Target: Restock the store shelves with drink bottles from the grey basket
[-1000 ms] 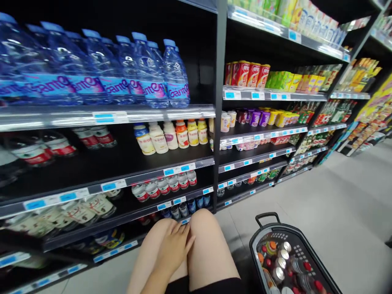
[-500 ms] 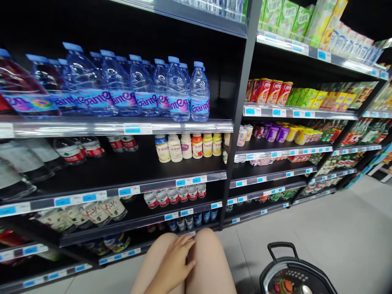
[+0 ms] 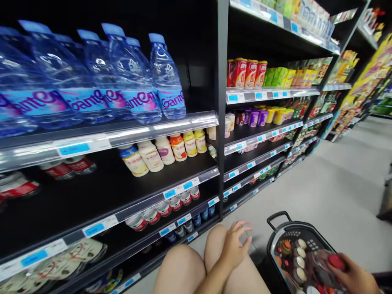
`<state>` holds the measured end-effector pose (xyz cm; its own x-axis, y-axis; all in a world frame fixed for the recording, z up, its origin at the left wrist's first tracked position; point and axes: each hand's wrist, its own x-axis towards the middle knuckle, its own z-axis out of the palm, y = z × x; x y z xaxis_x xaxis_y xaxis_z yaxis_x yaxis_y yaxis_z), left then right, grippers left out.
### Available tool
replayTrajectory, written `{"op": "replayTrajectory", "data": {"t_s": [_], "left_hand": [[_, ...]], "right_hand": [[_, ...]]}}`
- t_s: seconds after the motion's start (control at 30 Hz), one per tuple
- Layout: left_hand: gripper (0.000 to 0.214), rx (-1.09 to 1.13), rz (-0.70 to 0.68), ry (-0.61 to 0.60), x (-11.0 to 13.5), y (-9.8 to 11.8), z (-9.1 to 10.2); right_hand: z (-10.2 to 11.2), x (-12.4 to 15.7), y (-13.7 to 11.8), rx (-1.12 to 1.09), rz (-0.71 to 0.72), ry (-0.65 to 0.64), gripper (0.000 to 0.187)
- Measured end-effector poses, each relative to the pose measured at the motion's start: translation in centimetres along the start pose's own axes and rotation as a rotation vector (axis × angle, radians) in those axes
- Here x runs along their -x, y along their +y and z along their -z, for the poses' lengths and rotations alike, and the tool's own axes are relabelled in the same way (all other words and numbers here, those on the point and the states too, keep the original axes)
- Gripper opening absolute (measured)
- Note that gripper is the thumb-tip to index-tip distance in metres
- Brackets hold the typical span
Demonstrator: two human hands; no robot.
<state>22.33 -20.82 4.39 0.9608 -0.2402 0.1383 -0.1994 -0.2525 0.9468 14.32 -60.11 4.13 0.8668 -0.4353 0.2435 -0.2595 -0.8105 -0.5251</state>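
I crouch in front of a black shop shelf. My left hand (image 3: 235, 244) rests on my right knee (image 3: 216, 237) with its fingers spread and nothing in it. At the lower right my right hand (image 3: 352, 275) is closed around a clear bottle with a red cap (image 3: 335, 261), held over a dark basket (image 3: 275, 232) on the floor. Several bottles with red, orange and white caps stand in that basket.
Large blue-capped water bottles (image 3: 165, 81) fill the upper shelf, small yoghurt-drink bottles (image 3: 165, 149) the one below. Red cans (image 3: 248, 71) and cartons stand in the bay to the right. The grey aisle floor (image 3: 337, 183) runs off to the right.
My left hand slid from between my knees onto the right knee and spread. My right hand came into view holding a red-capped bottle over the basket. The view swung right.
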Motion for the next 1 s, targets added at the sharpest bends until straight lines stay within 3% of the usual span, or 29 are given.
{"op": "replayTrajectory", "data": {"t_s": [0.1, 0.23, 0.37, 0.47, 0.53, 0.63, 0.7, 0.83, 1.0], "left_hand": [[0.036, 0.301, 0.033, -0.048, 0.0, -0.9, 1.4], [0.060, 0.722, 0.138, -0.153, -0.7, -1.2, 4.6], [0.082, 0.911, 0.063, -0.162, -0.2, -1.4, 9.0], [0.088, 0.894, 0.065, -0.253, 1.0, -1.6, 11.5], [0.086, 0.903, 0.078, -0.341, 1.8, -1.8, 12.2], [0.087, 1.025, 0.046, -0.340, 2.2, -2.3, 12.4], [0.090, 1.142, 0.010, -0.344, 1.9, -2.6, 12.6], [0.095, 1.311, -0.043, -0.399, 0.5, -3.0, 13.2], [0.096, 1.290, 0.035, -0.315, -0.8, -3.0, 13.7]], "right_hand": [[-1.1, -0.4, -5.3, -0.120, 0.080, -0.051, 0.036], [-3.2, -0.7, -17.7, -0.405, 0.361, -0.157, 0.033], [-5.5, -0.3, -29.7, -0.764, 0.543, -0.338, 0.027], [-7.7, -0.3, -36.5, -0.924, 0.512, -0.407, 0.028], [-9.5, -0.7, -40.1, -1.019, 0.428, -0.551, 0.032], [-13.0, -1.4, -43.9, -1.166, 0.259, -0.966, 0.039], [-15.8, -1.4, -45.4, -1.281, 0.133, -1.155, 0.046], [-21.4, 0.3, -45.9, -1.506, -0.040, -1.241, 0.058], [-26.1, 2.4, -45.0, -1.693, -0.050, -1.418, 0.075]]}}
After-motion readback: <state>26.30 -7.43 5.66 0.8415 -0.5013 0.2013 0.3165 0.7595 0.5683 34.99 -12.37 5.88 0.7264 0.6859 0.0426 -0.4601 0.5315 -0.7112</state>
